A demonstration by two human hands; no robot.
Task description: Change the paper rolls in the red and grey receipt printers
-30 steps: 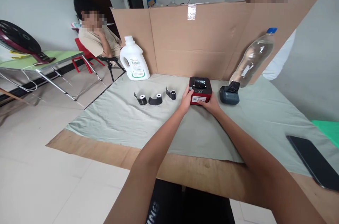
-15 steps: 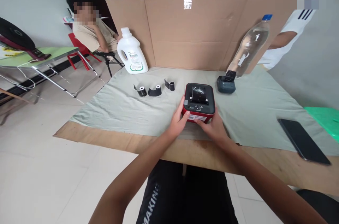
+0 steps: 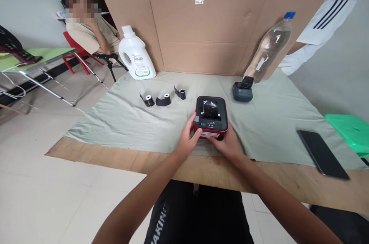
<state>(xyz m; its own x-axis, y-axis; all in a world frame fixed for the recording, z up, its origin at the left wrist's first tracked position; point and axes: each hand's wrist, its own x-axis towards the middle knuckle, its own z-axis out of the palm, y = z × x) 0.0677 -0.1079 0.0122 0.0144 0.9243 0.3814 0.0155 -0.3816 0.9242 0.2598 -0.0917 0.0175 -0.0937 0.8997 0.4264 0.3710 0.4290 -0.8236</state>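
Observation:
A red and black label printer (image 3: 211, 122) is held close to the table's front edge, with a black strip (image 3: 210, 109) coming out of its top slot. My left hand (image 3: 188, 136) grips its left side, the thumb on the front near a white label. On the opposite side, my right hand (image 3: 229, 142) wraps round the right front corner, thumb also at the front. Whether its base rests on the cloth is hard to see. Left of it stand three black rolls, a left roll (image 3: 149, 101), a middle roll (image 3: 164, 100) and a right roll (image 3: 181, 93), their ends partly unwound.
Further right sits a small dark device (image 3: 242, 93) with a black strip, before a tilted clear bottle (image 3: 272, 47). A white detergent jug (image 3: 137, 55) and a cardboard screen (image 3: 201, 36) stand behind. A phone (image 3: 323, 154) lies at right. Two people are beyond the table.
My view has shifted slightly to the right. The printer sits a little nearer to me, with both hands still around it. The rolls and bottles have stayed put.

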